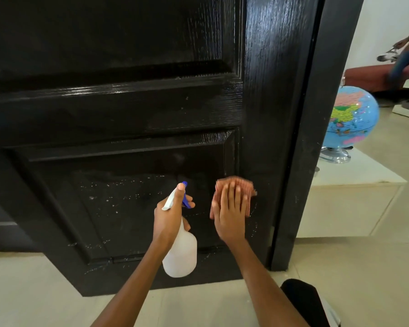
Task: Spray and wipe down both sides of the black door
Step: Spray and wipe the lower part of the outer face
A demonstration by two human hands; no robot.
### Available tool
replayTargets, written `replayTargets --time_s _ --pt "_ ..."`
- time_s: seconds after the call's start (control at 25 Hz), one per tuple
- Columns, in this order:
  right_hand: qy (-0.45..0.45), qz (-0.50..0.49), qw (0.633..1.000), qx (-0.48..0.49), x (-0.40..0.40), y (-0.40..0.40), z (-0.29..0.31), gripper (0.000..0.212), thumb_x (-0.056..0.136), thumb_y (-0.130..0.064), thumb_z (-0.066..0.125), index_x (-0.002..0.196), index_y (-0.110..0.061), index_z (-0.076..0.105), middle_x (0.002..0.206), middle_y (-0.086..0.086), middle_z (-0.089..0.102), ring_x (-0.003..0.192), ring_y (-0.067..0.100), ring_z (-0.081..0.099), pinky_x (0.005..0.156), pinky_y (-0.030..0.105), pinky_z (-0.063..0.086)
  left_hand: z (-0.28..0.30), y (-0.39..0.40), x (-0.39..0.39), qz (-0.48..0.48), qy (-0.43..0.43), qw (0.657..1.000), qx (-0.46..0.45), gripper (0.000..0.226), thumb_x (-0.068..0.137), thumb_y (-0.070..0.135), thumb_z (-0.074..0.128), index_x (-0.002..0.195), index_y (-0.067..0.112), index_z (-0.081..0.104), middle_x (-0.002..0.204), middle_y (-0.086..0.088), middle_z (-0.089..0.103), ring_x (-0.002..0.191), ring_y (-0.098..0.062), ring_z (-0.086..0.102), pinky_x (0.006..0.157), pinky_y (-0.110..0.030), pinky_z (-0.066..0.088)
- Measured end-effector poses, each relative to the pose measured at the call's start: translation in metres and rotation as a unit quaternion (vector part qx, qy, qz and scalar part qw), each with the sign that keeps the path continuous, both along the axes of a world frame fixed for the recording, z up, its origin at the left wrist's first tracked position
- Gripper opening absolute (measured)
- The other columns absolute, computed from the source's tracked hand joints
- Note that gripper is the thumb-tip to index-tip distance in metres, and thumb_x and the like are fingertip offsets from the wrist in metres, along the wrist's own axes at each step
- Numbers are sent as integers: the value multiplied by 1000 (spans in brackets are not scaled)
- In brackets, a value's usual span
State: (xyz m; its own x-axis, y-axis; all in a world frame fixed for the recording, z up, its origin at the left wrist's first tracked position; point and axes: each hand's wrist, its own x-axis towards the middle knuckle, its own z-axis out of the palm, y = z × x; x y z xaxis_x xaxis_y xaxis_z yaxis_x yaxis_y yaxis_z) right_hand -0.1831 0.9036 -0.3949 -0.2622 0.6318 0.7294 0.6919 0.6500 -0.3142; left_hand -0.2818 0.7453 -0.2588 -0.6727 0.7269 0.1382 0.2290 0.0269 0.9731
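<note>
Blurred cloth point(232, 187) under right hand point(230, 213)

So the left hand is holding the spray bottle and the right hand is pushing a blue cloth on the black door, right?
Nearly. The cloth is pink, not blue, as the head view shows. The rest holds: the left hand is holding the spray bottle and the right hand is pushing the cloth on the black door.

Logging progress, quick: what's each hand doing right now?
Left hand: grips white plastic spray bottle.
Right hand: open, pressing pink cloth against black door.
</note>
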Motion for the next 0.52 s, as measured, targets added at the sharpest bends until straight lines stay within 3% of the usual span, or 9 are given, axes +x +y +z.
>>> replayTargets --time_s 0.12,0.2,0.32,0.44,0.52 --pt "47 4 998 50 -6 18 103 63 113 -46 18 164 -13 7 170 12 9 158 30 7 129 48 -1 9 6 5 -10 2 1000 12 57 96 65 42 93 17 71 91 1 76 47 -27 61 57 -36 55" --pt "43 -11 995 86 -7 27 138 62 113 -46 21 163 -12 11 170 10 8 159 27 4 129 47 1 14 11 8 -9 2 1000 16 57 96 66 42 93 17 72 90 2 76 47 -26 61 58 -35 55" --pt "43 -36 994 89 14 37 112 64 112 -46 21 165 -15 3 171 10 6 159 26 -1 129 51 3 19 17 12 -23 -1 999 25 58 95 66 42 93 16 71 90 2 76 46 -26 60 57 -34 55" --pt "139 -91 986 16 46 48 75 67 111 -46 19 164 -15 -8 171 12 0 159 31 0 124 63 15 17 23 15 -35 6 999 19 59 92 68 43 93 16 71 91 1 76 46 -25 60 57 -34 55" --pt "130 -80 988 19 55 55 81 67 111 -46 19 164 -14 -8 171 13 -2 159 34 0 125 64 12 16 28 16 -43 5 999 17 59 91 68 44 93 15 71 91 0 76 47 -26 61 57 -35 56"
